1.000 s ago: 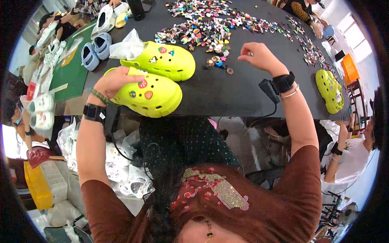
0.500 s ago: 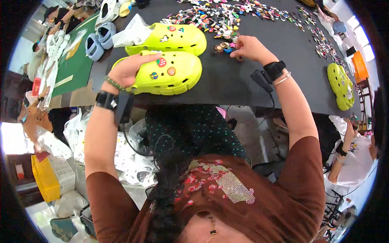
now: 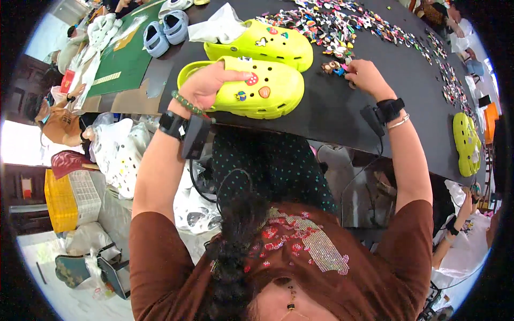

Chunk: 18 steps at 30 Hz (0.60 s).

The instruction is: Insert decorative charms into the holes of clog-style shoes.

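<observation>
My left hand (image 3: 206,85) grips the heel end of a yellow-green clog (image 3: 267,91) that rests on the black table (image 3: 332,115); the clog carries a few small charms on its top. A second yellow-green clog (image 3: 267,45) lies just behind it, stuffed with white paper (image 3: 219,27). My right hand (image 3: 364,75) is to the right of both clogs, fingers curled down on the near edge of a wide spread of small colourful charms (image 3: 342,27). Whether it holds a charm is hidden by the fingers.
Another yellow-green pair (image 3: 466,144) lies at the table's right end. Small light-blue clogs (image 3: 166,32) and a green mat (image 3: 123,59) sit at the back left. Bagged white clogs (image 3: 120,155) and a yellow crate (image 3: 61,198) stand on the floor at left. Other people (image 3: 59,117) work nearby.
My right hand has come down from above the table to the edge of the charm pile. My left hand has kept its hold on the near clog.
</observation>
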{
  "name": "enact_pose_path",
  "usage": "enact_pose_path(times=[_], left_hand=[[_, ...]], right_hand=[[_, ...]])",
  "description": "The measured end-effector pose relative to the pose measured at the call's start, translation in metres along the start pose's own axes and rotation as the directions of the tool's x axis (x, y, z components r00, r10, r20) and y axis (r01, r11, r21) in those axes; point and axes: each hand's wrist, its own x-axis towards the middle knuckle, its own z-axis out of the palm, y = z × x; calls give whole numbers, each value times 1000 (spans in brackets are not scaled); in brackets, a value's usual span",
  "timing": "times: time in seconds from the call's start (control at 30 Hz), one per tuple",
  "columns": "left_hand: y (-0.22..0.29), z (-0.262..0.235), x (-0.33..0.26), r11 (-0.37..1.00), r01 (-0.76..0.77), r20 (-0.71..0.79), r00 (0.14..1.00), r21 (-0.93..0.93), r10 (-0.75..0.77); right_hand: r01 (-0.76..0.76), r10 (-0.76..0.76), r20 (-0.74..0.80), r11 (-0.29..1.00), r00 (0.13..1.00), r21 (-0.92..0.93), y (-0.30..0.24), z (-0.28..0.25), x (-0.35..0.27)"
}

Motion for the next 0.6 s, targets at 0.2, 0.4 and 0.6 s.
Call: enact_pose_path(times=[0.2, 0.4, 0.6], left_hand=[[-11, 7, -17, 994, -68, -40, 997, -86, 65], [-14, 11, -25, 988, -69, -18, 998, -136, 67], [-20, 16, -36, 983, -153, -54, 988, -102, 148]], right_hand=[[-133, 128, -116, 990, 985, -40, -23, -27, -9], [306, -271, -156, 906, 950, 292, -95, -66, -12], [396, -395, -102, 799, 913, 453, -165, -47, -11]])
